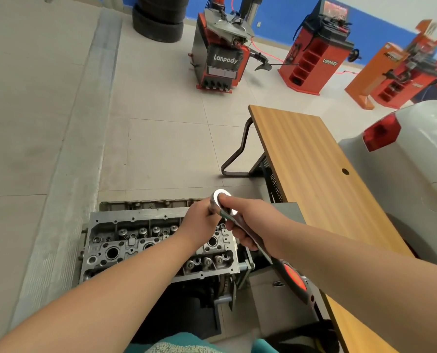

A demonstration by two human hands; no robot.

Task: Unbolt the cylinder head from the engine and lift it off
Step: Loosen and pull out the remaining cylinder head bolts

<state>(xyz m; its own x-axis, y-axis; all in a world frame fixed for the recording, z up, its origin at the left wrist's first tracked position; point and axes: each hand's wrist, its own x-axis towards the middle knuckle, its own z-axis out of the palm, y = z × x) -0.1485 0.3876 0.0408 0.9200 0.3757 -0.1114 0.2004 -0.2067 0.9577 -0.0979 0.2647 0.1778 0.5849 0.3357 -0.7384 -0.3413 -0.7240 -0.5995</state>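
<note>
A grey metal cylinder head lies on top of the engine on its stand, low in the middle of the view, with valve springs and round bores showing. Above its right end, both hands hold a ratchet wrench with a shiny round head and a red and black handle. My left hand grips the part under the ratchet head; whatever hangs below is hidden by my fingers. My right hand wraps round the steel shaft, thumb on the ratchet head.
A wooden desk with black legs stands close on the right of the engine. A silver car's rear is behind it. Across the tiled floor stand a tyre changer, red wheel balancers and stacked tyres.
</note>
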